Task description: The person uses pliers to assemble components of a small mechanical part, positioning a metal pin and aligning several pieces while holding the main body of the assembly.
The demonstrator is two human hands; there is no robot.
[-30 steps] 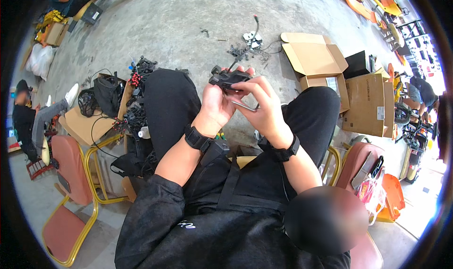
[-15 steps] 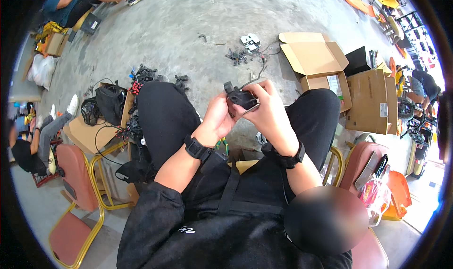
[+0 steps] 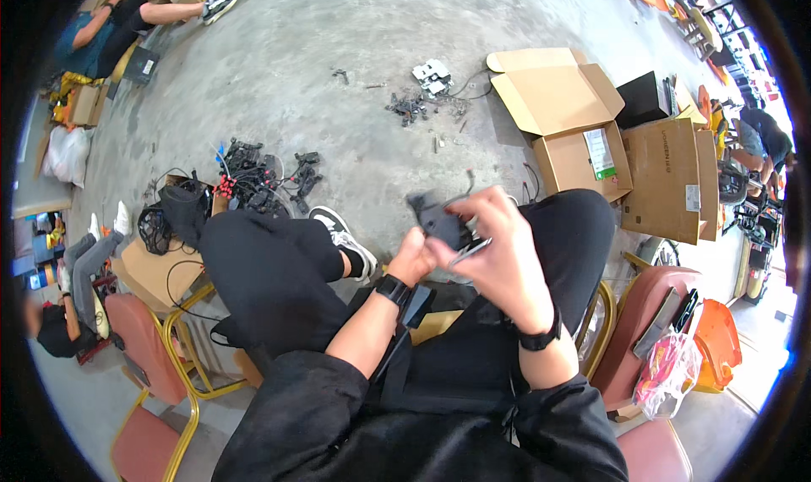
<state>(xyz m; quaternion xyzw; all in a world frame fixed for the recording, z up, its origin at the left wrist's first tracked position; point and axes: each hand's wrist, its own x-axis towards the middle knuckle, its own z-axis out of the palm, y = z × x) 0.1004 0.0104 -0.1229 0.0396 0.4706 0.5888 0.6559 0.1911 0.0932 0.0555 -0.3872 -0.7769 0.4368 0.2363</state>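
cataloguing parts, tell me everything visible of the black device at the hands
The black device is blocky, plastic-looking and blurred, a thin cable seemingly rising beyond it. It is held tilted above the floor. The left hand is at its near edge, the right hand at its right; contacts are unclear.

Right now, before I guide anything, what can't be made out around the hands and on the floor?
All in the head view:
- Black part: fine detail, lost to blur.
- Metal tool: one end, covered by the right hand.
- Left hand: how its fingertips grip, obscured by blur and overlap.
- Small dark floor pieces: exact kinds, too small.
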